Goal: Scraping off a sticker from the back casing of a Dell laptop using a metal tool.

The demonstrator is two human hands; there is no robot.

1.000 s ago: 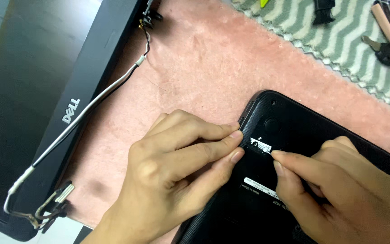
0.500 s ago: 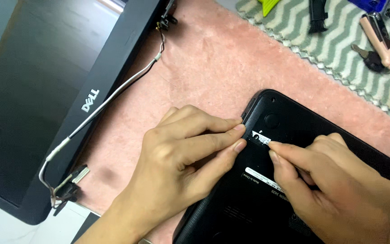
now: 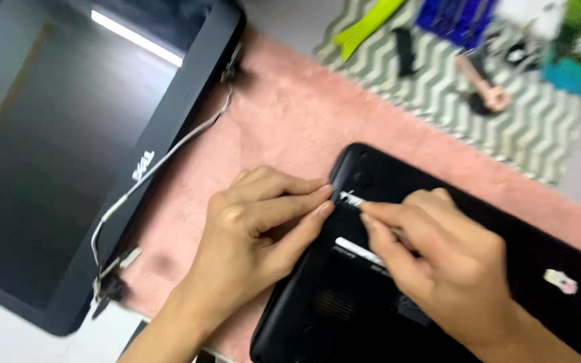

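A black laptop base [image 3: 519,269] lies upside down on a pink fuzzy mat [image 3: 290,134]. My left hand [image 3: 250,235] rests on its left corner, fingertips pressed against a small white sticker [image 3: 351,199]. My right hand [image 3: 438,262] pinches at the same sticker from the right, thumb and forefinger close together. A longer white label [image 3: 358,250] sits just below, partly hidden by my right hand. Whether the sticker is lifted off the surface is unclear.
A detached black laptop screen panel [image 3: 55,148] lies at left, its grey cable [image 3: 169,161] trailing along the edge to a hinge [image 3: 112,286]. On a green chevron cloth [image 3: 532,128] at the back right lie a yellow-green tool [image 3: 364,27], pliers [image 3: 485,87] and blurred items.
The view has shifted, so everything sits lower and further right in frame. Both hands stay at the small white sticker with almost no change in grip.
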